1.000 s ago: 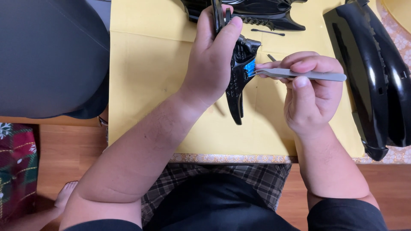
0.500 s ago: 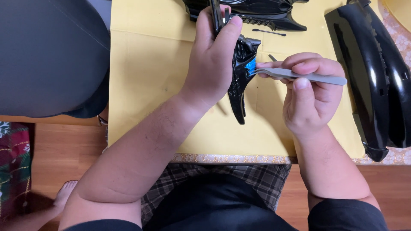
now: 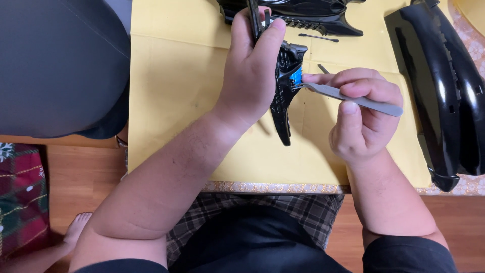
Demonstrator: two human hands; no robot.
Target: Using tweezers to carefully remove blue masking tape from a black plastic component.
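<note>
**Black plastic part, held upright over the yellow mat, tweezers at the blue tab**

Black plastic part (image 3: 283,96): narrow, glossy, tapering to a point at 6 o'clock. Long axis runs 12-to-6, tilted slightly, tip hanging just above the yellow mat (image 3: 177,101). Not resting on it as far as I can tell.

My left hand (image 3: 252,65) is wrapped around the part's upper half, thumb pressed along its 3 o'clock edge, fingers curled behind it. Firm grip; part's top end is hidden by the hand.

My right hand (image 3: 361,111) is pinched shut on grey tweezers (image 3: 353,98), thumb underneath, index and middle on top. Tweezers lie almost 9-to-3, tips pointing to 9 o'clock.

Key relation: the small blue tab (image 3: 295,77) sits on the part's 3 o'clock face, and the tweezer tips touch or sit right at its lower edge. So the part lies at 9 o'clock from my right fingers, its long axis roughly square to the tweezers. Can't tell whether the tips are actually closed on the tab.

Around it:
- big black curved cover (image 3: 444,96) at 3 o'clock, well apart
- another black moulded piece (image 3: 313,15) at 12 o'clock, behind my left hand
- thin dark pin (image 3: 318,37) on the mat between those, near 1 o'clock
- dark grey round seat (image 3: 55,65) at 9 o'clock, off the mat
</note>
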